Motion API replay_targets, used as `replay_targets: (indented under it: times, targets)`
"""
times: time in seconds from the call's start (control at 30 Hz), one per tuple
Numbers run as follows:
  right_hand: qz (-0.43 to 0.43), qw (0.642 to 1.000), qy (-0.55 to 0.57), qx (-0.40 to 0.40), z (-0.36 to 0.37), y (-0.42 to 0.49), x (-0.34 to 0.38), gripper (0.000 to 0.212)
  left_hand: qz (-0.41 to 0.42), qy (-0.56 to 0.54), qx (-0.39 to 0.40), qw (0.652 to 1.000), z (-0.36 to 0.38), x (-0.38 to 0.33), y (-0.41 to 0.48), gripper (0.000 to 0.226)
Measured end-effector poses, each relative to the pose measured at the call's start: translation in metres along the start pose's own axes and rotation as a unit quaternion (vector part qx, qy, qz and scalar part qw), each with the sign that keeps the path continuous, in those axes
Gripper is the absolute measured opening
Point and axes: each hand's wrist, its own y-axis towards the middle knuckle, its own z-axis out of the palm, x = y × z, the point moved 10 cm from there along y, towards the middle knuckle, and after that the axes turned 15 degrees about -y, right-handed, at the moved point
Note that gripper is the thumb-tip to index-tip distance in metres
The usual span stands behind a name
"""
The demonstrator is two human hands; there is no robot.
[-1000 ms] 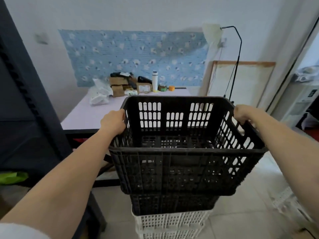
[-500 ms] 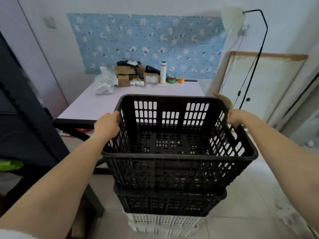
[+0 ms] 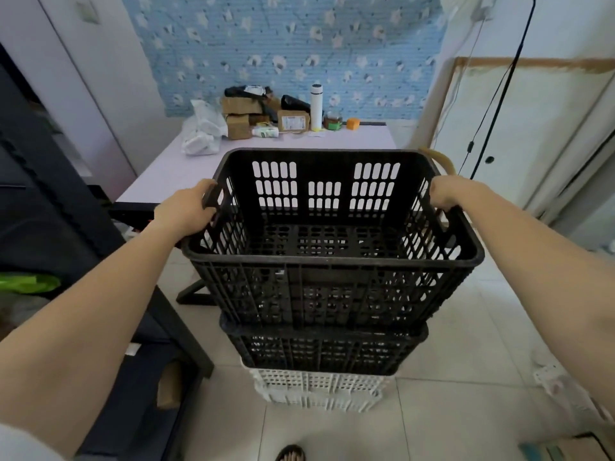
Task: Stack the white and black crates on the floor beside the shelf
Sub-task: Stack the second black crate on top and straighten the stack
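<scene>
Now, hands: my left hand (image 3: 186,211) and right hand (image 3: 446,194) grip the sides of the top crate (image 3: 332,287).
Risk: an uneven release could seat it crooked on the lower crate (image 3: 322,351), and the stack tips.

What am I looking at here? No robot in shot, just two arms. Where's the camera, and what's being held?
There is no machine here: a person is doing the job with bare hands. The single view comes from a wide-angle camera worn on the person's head, looking forward and down, so the two arms reach in from the bottom corners.

The left hand and right hand each grip a side of the top black crate. That crate appears to sit on a second black crate, which sits on a white crate on the tiled floor. All the crates look empty.

The dark frame on the left is the shelf. Behind the stack is a table holding cardboard boxes, a white bottle and other small items.
</scene>
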Motion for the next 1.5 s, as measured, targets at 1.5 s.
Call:
replay_targets:
  times: [1.5]
  targets:
    - [0.093, 0.91, 0.398, -0.071, 0.307, -0.081, 0.026, 0.065, -0.109, -0.286, 0.12, 0.944, 0.23, 0.138, -0.107, 0.098]
